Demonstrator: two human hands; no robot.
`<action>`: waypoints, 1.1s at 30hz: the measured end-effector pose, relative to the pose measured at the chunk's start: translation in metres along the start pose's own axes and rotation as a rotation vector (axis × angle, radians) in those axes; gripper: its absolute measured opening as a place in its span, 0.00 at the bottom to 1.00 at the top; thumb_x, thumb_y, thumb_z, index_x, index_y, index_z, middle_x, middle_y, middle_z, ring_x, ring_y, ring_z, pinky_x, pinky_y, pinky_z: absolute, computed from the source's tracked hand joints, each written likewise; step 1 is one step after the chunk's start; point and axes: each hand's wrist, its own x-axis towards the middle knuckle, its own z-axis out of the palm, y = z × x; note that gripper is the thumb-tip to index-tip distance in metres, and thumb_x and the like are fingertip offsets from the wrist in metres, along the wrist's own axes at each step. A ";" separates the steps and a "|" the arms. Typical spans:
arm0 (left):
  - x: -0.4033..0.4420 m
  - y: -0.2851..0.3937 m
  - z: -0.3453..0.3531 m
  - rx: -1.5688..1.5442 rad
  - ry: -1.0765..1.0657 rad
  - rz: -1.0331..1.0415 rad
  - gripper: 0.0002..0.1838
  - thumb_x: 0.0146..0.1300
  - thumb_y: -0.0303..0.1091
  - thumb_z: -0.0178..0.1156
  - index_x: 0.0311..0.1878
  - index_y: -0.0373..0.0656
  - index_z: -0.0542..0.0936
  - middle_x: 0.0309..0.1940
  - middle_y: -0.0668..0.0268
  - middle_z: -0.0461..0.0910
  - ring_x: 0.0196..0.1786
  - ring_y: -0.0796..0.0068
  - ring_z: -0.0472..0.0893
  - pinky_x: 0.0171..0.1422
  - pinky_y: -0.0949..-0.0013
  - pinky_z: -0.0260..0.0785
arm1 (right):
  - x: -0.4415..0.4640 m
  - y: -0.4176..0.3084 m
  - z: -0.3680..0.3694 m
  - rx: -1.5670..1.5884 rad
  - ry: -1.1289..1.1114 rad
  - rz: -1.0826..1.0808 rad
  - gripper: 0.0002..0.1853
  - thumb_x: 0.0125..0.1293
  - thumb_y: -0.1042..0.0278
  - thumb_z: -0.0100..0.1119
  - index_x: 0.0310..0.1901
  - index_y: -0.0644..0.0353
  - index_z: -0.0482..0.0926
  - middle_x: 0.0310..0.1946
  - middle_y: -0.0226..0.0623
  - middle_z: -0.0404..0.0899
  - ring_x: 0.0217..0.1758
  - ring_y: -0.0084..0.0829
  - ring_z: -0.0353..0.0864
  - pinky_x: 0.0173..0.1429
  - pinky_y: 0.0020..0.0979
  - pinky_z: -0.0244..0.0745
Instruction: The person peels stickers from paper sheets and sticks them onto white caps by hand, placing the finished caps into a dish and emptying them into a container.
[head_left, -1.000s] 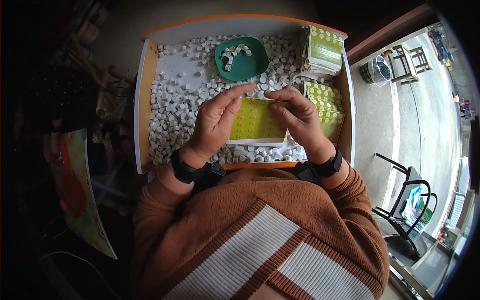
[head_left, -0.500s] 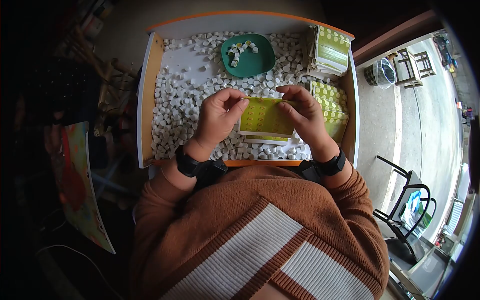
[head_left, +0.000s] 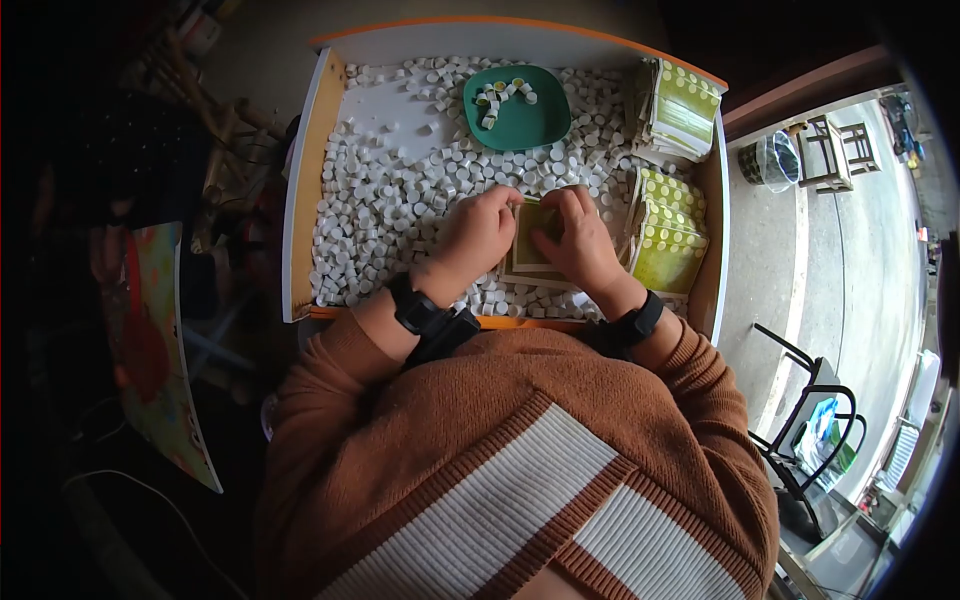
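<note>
A yellow-green printed sheet (head_left: 530,250) with a pale border is between my hands, low over the front of the tray. My left hand (head_left: 478,235) is closed, with its thumb and fingertips at the sheet's upper left corner. My right hand (head_left: 582,242) curls over the right side, fingers bent at the top edge and thumb against the printed face. Part of the sheet is hidden by the fingers. Small white caps (head_left: 390,215) lie loose around both hands. Another pale-edged sheet shows underneath.
A shallow wooden-sided tray (head_left: 305,190) holds the caps. Toward its far side sits a green plate (head_left: 545,125) with several caps. Stacked green sheets (head_left: 683,110) and more dotted sheets (head_left: 668,235) line the right side. A black-framed chair (head_left: 815,430) stands to the right.
The sheet was held up, its printed rows facing me; now it is lower and tilted differently. Both hands moved closer together, and the right fingers curled over it. The whole view shifted slightly.
</note>
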 end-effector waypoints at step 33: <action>-0.003 -0.010 -0.020 -0.324 -0.161 -0.124 0.11 0.60 0.18 0.58 0.46 0.37 0.74 0.38 0.68 0.78 0.41 0.83 0.77 0.46 0.79 0.72 | 0.009 -0.006 0.008 -0.094 -0.016 0.011 0.11 0.55 0.69 0.65 0.39 0.60 0.78 0.35 0.40 0.77 0.32 0.37 0.80 0.38 0.33 0.76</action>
